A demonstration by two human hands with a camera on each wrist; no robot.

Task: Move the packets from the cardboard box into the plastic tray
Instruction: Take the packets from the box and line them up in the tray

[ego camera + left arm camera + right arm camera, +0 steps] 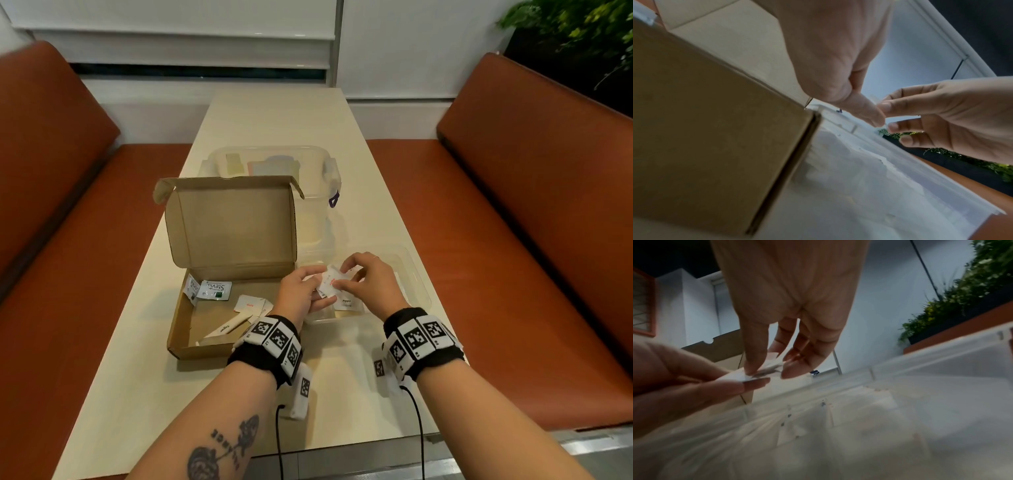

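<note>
White packets [329,283] above clear tray [416,270]

Table [342,164]: far end bare, near edge bare in front of both containers. Cardboard box [178,322] at left edge: open top, raised lid [233,222] blocks entry from the far side. Plastic tray [416,274] at right edge: low walls, open above. Lidded clear tub [322,161] behind both. Benches [513,205] flank both long edges.

Café or restaurant booth, long pale table [274,113] running toward 12 o'clock, orange-brown padded benches [534,192] at 9 and 3 o'clock, white roller blinds [171,31] behind, green plants [579,31] at 1 o'clock
</note>
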